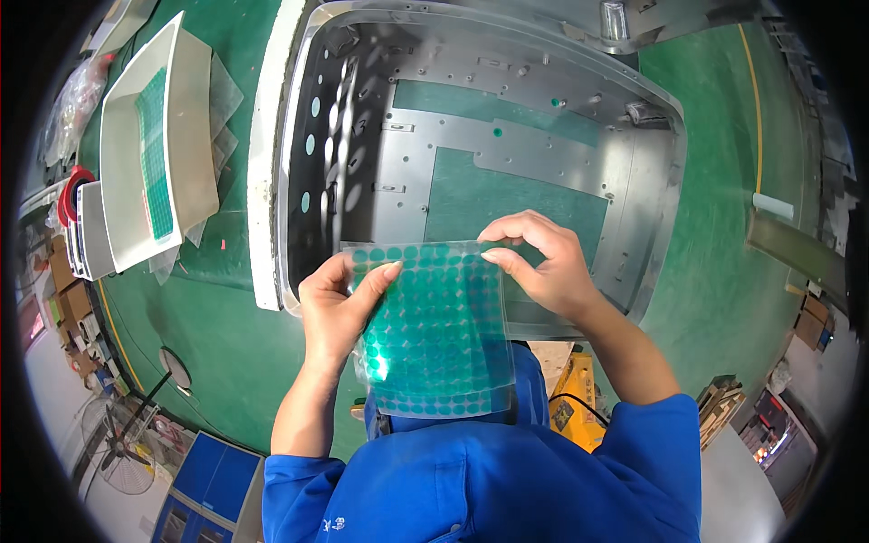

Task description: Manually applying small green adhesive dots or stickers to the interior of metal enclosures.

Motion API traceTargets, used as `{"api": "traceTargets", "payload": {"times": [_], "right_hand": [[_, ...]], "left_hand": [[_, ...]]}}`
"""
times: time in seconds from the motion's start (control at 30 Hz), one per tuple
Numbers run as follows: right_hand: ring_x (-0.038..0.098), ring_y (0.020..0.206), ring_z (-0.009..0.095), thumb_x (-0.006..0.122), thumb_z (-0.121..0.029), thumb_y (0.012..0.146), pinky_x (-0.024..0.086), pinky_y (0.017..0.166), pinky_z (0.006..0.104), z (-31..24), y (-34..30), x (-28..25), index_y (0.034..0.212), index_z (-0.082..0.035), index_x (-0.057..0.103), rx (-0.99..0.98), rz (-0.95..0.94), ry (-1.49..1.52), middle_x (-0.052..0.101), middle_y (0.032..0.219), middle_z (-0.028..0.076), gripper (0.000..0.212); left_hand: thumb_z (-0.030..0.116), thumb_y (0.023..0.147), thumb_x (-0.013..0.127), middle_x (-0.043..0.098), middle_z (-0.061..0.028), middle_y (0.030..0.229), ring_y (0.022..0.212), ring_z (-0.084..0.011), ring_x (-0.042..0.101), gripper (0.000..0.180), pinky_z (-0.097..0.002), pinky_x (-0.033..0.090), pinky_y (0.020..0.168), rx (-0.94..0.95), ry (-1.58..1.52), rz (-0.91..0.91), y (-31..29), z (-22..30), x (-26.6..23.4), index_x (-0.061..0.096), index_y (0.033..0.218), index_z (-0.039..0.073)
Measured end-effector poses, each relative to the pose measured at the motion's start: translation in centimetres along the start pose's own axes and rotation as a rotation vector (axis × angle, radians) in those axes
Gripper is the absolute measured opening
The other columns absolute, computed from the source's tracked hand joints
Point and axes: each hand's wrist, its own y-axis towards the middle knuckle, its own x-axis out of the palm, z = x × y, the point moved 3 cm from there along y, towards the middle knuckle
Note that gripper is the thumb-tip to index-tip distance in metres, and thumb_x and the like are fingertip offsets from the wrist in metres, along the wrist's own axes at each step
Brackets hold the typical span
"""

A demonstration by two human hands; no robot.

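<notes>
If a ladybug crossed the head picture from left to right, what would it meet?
White tub, left hand, green-dotted sheets, right hand, yellow floor line at the right.

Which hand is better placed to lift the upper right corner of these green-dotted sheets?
Probably the right hand: its thumb and index fingertips are at that corner of the green-dotted sheets. The left hand grips their upper left.

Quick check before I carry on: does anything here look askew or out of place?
Yes: clear sheets poke out unevenly around the white bin on the left, with a small reddish scrap nearby. The green-dotted sheets at your left hand and right hand are staggered, lower edges misaligned.
</notes>
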Motion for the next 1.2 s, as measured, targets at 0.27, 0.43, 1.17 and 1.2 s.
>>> {"api": "traceTargets", "payload": {"times": [0.27, 0.43, 1.17, 1.2], "right_hand": [[0.057, 0.077, 0.014, 0.061, -0.002, 0.072, 0.044, 0.067, 0.0262, 0.1, -0.2, 0.4, 0.078, -0.003, 0.057, -0.270, 0.078, -0.223, 0.062, 0.081, 0.006, 0.007], [0.054, 0.071, 0.012, 0.057, -0.006, 0.075, 0.043, 0.065, 0.0256, 4.0, 1.9, -0.6, 0.079, -0.001, 0.056, 0.135, 0.201, 0.193, 0.060, 0.081, 0.007, 0.006], [0.049, 0.068, 0.015, 0.060, -0.011, 0.072, 0.041, 0.064, 0.0280, 13.7, 5.0, -1.6, 0.077, -0.005, 0.061, 0.397, 0.124, -0.386, 0.052, 0.077, 0.004, 0.008], [0.050, 0.068, 0.015, 0.060, -0.012, 0.072, 0.041, 0.065, 0.0281, 13.6, 5.0, -1.6, 0.077, -0.005, 0.061, 0.396, 0.128, -0.393, 0.052, 0.077, 0.004, 0.008]], "left_hand": [[0.010, 0.071, 0.069, 0.055, 0.0019, 0.060, 0.053, -0.0012, 0.043, 0.015, -0.0158, 0.033, 0.046, 0.004, -0.017, 0.030, 0.1, 0.0, 0.1, 0.059, 0.070, -0.001], [0.009, 0.072, 0.068, 0.055, 0.0018, 0.060, 0.051, -0.0007, 0.043, 0.013, -0.0154, 0.032, 0.045, 0.028, -0.002, 0.068, 0.1, -0.7, -0.1, 0.060, 0.072, -0.001], [0.008, 0.073, 0.067, 0.060, -0.0005, 0.067, 0.056, -0.0017, 0.048, 0.013, -0.0150, 0.035, 0.049, 0.036, 0.004, 0.090, -0.1, -0.4, 0.8, 0.061, 0.080, 0.000], [0.008, 0.073, 0.067, 0.060, -0.0005, 0.067, 0.056, -0.0017, 0.048, 0.013, -0.0150, 0.035, 0.049, 0.021, 0.007, 0.087, -0.1, -0.5, 0.7, 0.061, 0.080, 0.000]]}}
